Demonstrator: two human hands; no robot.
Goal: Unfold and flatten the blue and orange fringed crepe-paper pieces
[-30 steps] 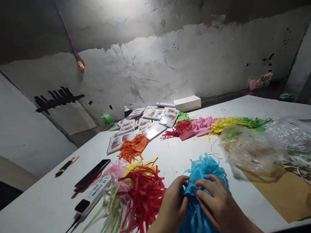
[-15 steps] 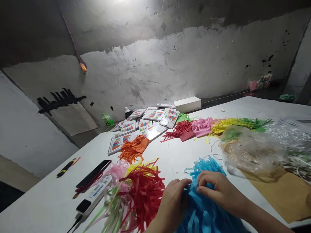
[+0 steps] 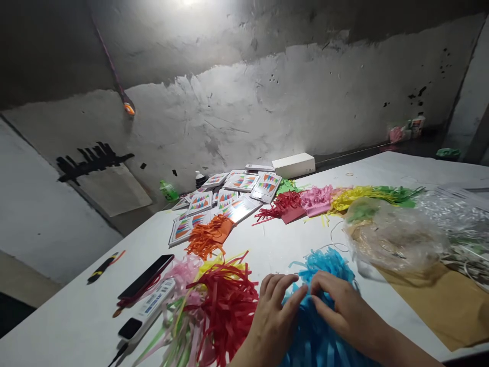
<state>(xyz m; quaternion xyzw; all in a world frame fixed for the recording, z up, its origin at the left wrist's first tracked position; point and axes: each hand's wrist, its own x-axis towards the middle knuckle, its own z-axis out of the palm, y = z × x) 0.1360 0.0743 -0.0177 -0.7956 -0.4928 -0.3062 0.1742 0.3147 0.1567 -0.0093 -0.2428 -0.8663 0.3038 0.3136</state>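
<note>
A blue fringed tissue-paper tassel (image 3: 324,262) lies on the white table (image 3: 275,244) near the front edge. Both hands rest on it, side by side. My left hand (image 3: 277,311) presses its left part with fingers spread and curled over the paper. My right hand (image 3: 338,303) pinches the paper just right of the left fingertips. The blue strips run down under my wrists toward the bottom edge. A heap of red, pink, yellow and green fringed paper (image 3: 217,300) sits directly left of my left hand.
An orange tassel (image 3: 208,235), printed cards (image 3: 229,196) and a white box (image 3: 294,164) lie further back. Red, pink, yellow and green tassels (image 3: 336,196) form a row. Crumpled clear plastic (image 3: 397,234) and brown paper (image 3: 446,300) are at right. A phone (image 3: 145,276) and marker (image 3: 101,266) lie left.
Both hands shifted slightly on the blue tassel; my left fingers have spread and moved up over the paper, and my right hand has closed in next to them.
</note>
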